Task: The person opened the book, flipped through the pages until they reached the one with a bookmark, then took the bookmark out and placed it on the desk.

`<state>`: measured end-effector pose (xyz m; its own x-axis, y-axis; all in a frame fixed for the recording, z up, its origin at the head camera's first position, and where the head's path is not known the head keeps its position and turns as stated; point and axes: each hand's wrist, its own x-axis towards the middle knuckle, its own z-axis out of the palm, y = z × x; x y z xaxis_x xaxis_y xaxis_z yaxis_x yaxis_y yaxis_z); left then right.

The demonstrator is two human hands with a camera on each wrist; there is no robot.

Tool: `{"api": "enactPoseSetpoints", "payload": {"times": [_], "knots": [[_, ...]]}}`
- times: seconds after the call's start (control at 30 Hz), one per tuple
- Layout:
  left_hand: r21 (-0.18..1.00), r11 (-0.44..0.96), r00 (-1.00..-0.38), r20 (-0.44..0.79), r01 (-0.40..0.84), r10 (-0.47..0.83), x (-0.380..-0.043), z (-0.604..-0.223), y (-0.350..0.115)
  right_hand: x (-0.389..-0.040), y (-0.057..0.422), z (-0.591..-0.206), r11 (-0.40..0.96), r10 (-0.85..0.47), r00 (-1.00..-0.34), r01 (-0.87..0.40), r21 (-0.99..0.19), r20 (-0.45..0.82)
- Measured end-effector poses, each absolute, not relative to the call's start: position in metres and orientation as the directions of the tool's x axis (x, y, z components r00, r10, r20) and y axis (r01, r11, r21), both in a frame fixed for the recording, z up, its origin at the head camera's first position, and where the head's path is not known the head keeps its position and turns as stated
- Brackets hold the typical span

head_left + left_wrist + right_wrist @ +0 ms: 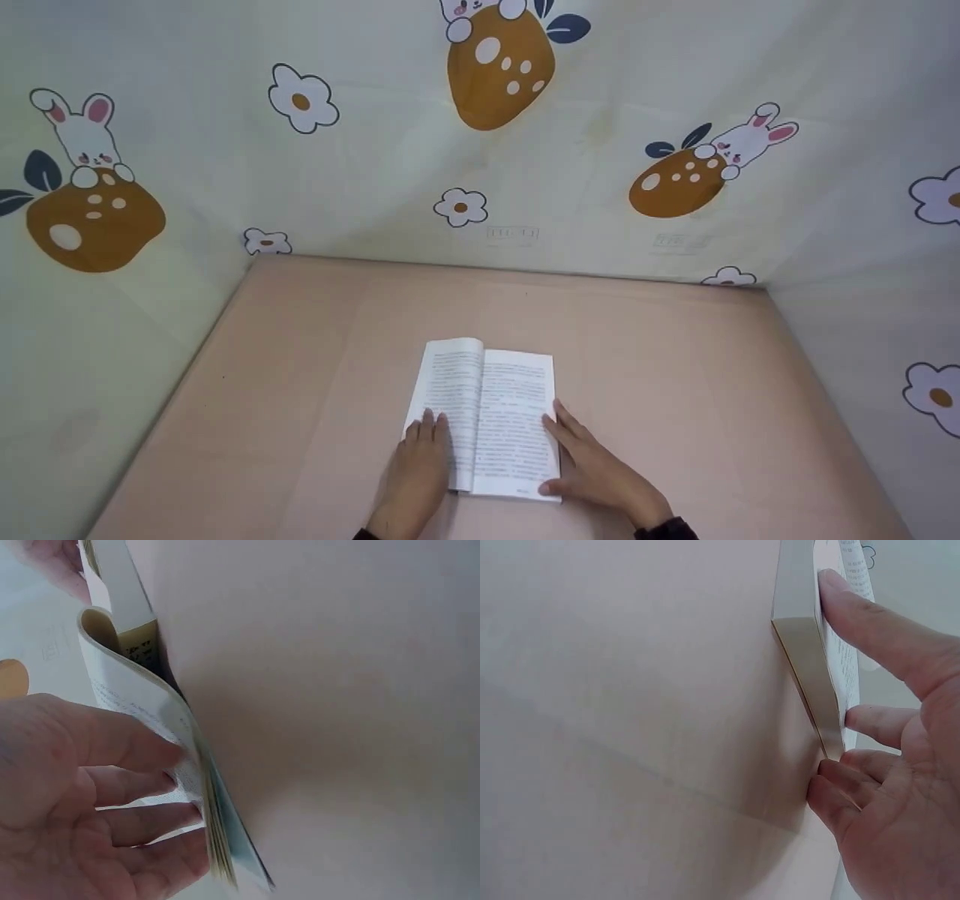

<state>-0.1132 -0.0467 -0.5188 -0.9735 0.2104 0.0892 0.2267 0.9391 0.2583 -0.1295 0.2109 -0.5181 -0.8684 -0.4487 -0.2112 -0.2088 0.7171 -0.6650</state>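
An open book point(514, 442) with pages of printed text lies on the table, its left page curving up toward the spine. My left hand point(420, 469) rests on the lower part of the left page, fingers stretched along it. In the left wrist view those fingers point(135, 742) lie against the page beside the thin left-hand stack of leaves. At the right edge is my right hand point(604, 472), with thumb and index finger spread on the right page. The right wrist view shows the thumb point(877, 626) on the page and the other fingers by the thick page block's edge.
The table point(315, 360) has a plain pinkish-beige cover. Behind and at both sides hang pale cloth walls point(375, 165) printed with rabbits, brown fruit and flowers. Dark sleeve cuffs point(667, 529) show at the wrists.
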Motion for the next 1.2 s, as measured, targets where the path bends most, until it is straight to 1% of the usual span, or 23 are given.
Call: {"api": "enactPoseSetpoints", "payload": {"times": [0.17, 0.3, 0.43, 0.63, 0.8, 1.0, 1.03, 1.2], "knots": [[0.286, 0.934, -0.976, 0.076, 0.216, 0.202, -0.115, -0.516, -0.043, -0.129, 0.213, -0.518, 0.725, -0.454, -0.865, -0.218, -0.653, -0.215], [0.257, 0.950, -0.984, 0.033, 0.178, 0.176, -0.117, -0.516, -0.038, -0.129, 0.214, -0.518, 0.717, -0.464, -0.859, -0.221, -0.661, -0.216], [0.176, 0.973, -0.989, 0.009, 0.148, 0.149, -0.118, -0.516, -0.032, -0.130, 0.215, -0.518, 0.709, -0.469, -0.853, -0.207, -0.675, -0.230], [0.013, 0.990, -0.990, 0.004, 0.138, 0.138, -0.116, -0.517, -0.024, -0.131, 0.214, -0.519, 0.706, -0.445, -0.858, -0.160, -0.690, -0.256], [-0.033, 0.991, -0.991, -0.028, 0.134, 0.133, -0.116, -0.518, -0.021, -0.131, 0.213, -0.519, 0.715, -0.431, -0.862, -0.146, -0.684, -0.267], [-0.155, 0.971, -0.983, 0.006, 0.180, 0.183, -0.113, -0.517, -0.021, -0.131, 0.216, -0.518, 0.684, -0.474, -0.854, -0.203, -0.701, -0.215], [-0.156, 0.971, -0.982, 0.014, 0.184, 0.188, -0.113, -0.517, -0.020, -0.131, 0.216, -0.518, 0.679, -0.482, -0.852, -0.219, -0.701, -0.201], [-0.078, 0.977, -0.980, -0.003, 0.197, 0.198, -0.112, -0.520, -0.019, -0.130, 0.214, -0.517, 0.668, -0.491, -0.856, -0.253, -0.699, -0.160]]}}
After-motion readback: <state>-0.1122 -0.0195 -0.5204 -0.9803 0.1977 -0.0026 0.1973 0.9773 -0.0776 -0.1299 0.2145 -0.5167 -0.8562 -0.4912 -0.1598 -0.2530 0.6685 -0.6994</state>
